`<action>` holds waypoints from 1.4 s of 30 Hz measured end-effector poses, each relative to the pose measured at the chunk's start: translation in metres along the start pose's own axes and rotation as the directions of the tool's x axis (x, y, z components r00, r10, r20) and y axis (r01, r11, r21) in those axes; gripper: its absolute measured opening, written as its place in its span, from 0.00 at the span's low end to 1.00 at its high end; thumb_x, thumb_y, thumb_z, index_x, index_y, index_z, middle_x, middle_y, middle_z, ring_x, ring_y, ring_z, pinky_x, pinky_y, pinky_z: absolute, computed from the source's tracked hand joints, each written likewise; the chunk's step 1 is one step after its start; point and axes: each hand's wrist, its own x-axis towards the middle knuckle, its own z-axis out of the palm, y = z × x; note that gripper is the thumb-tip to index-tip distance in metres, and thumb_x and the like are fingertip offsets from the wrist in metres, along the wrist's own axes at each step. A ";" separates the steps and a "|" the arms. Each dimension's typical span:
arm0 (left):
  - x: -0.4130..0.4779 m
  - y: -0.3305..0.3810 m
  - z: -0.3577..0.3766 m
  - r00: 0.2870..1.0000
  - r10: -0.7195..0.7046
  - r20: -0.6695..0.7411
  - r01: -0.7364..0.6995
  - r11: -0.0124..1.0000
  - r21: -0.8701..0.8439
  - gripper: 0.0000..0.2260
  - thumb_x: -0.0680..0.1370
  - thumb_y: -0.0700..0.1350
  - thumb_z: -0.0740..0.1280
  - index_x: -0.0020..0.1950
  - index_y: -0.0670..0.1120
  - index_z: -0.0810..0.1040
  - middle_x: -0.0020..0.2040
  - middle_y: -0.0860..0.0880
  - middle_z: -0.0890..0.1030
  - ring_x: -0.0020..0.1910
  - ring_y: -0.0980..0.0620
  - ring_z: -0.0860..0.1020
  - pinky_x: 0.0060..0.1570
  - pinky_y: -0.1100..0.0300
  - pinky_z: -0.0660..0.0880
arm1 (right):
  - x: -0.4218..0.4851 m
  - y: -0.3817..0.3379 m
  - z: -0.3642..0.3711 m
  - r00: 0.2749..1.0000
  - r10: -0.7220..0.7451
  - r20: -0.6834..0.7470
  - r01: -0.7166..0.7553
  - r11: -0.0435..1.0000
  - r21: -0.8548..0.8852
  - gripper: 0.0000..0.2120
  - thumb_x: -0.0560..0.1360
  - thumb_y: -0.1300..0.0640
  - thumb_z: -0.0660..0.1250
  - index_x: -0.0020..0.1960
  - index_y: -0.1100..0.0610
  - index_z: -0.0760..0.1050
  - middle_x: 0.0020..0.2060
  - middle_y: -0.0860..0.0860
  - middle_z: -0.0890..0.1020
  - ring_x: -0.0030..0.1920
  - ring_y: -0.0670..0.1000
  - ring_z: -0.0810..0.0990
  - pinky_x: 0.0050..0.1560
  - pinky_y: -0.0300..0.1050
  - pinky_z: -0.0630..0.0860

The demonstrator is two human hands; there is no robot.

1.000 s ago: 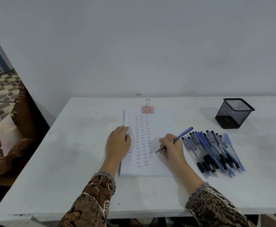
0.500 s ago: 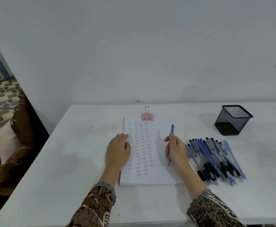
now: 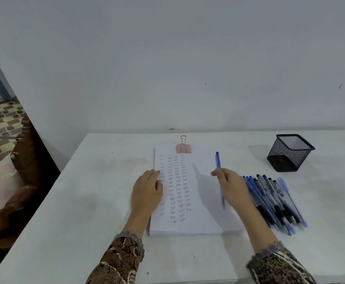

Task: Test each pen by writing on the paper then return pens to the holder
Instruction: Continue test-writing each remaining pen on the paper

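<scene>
So we're counting one table [image 3: 85, 201], one stack of paper [image 3: 200, 160], one pink binder clip [image 3: 183, 148], one black mesh holder [image 3: 290, 152], one blue pen [image 3: 218, 160] apart from the rest, and a pile of pens [image 3: 274, 201] too bunched to count exactly, maybe ten-ish.

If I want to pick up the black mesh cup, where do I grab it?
Probably two opposite walls near the rim, coming down from above. The holder is square with flat mesh sides and an open top, and it stands apart from the pens, so fingers have room on each side.
</scene>
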 end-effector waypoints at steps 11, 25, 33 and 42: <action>0.001 0.001 0.001 1.000 0.003 0.003 -0.003 1.000 -0.010 0.18 0.80 0.43 0.57 0.70 0.45 0.69 0.70 0.48 0.69 0.71 0.51 0.63 0.71 0.57 0.57 | -0.012 0.043 -0.032 0.987 0.089 -0.131 -0.145 0.834 -0.533 0.10 0.78 0.56 0.63 0.56 0.60 0.72 0.54 0.57 0.76 0.51 0.57 0.76 0.47 0.47 0.72; 0.000 0.002 -0.001 1.000 0.006 -0.012 -0.006 1.000 0.004 0.18 0.80 0.44 0.56 0.70 0.46 0.68 0.70 0.50 0.69 0.70 0.52 0.64 0.70 0.61 0.57 | -0.010 0.051 -0.022 0.967 -0.241 -0.086 0.139 0.777 -0.614 0.11 0.65 0.60 0.76 0.46 0.59 0.81 0.46 0.55 0.78 0.45 0.60 0.78 0.38 0.49 0.75; 0.000 0.003 -0.002 1.000 0.012 -0.011 -0.012 1.000 0.008 0.18 0.80 0.43 0.56 0.70 0.45 0.69 0.69 0.50 0.70 0.70 0.52 0.65 0.69 0.61 0.58 | -0.007 0.068 -0.014 0.909 -0.399 -0.118 0.235 0.728 -0.644 0.10 0.59 0.67 0.79 0.37 0.60 0.82 0.40 0.55 0.81 0.35 0.61 0.77 0.29 0.52 0.76; -0.001 0.003 -0.002 1.000 0.009 -0.015 -0.009 1.000 -0.005 0.18 0.80 0.43 0.56 0.70 0.46 0.69 0.69 0.51 0.70 0.69 0.53 0.65 0.68 0.63 0.57 | -0.007 0.068 -0.020 0.932 -0.356 -0.068 0.218 0.701 -0.679 0.13 0.57 0.65 0.81 0.38 0.60 0.82 0.38 0.55 0.82 0.35 0.62 0.77 0.32 0.54 0.78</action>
